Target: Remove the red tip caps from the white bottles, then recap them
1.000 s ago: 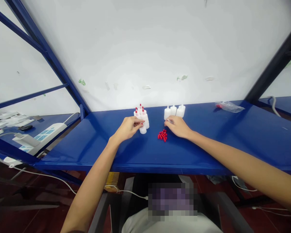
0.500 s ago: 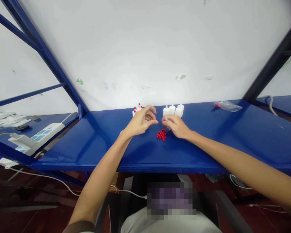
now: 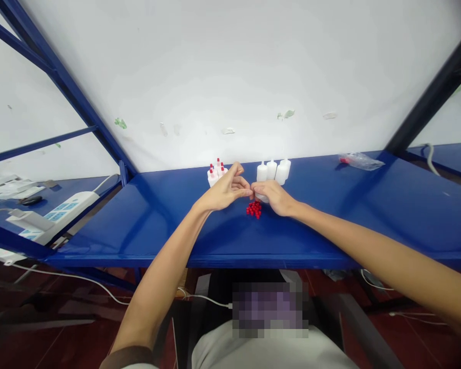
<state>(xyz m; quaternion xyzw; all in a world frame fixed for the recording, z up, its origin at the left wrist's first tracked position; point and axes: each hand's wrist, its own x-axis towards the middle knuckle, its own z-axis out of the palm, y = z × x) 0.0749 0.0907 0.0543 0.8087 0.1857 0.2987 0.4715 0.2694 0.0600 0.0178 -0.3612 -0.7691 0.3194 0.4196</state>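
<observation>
My right hand (image 3: 276,197) is closed round a small white squeeze bottle (image 3: 262,198), mostly hidden by the fingers. From the left, my left hand (image 3: 227,190) reaches in with thumb and fingertips pinched together against the right fingertips; whatever is in that pinch is hidden. Just below the hands lies a small heap of red caps (image 3: 254,209). Several white bottles with red caps on their tips (image 3: 214,175) stand behind my left hand. Beyond my right hand, several uncapped white bottles (image 3: 271,170) stand in a group.
Everything rests on a blue table (image 3: 157,220) against a white wall. A clear plastic bag (image 3: 363,161) with something red in it lies at the back right. At the left are a white power strip (image 3: 67,212) and blue frame posts (image 3: 80,102).
My hands have come together and their fingertips now meet. A white bottle now shows under my right hand. The view has shifted slightly.
</observation>
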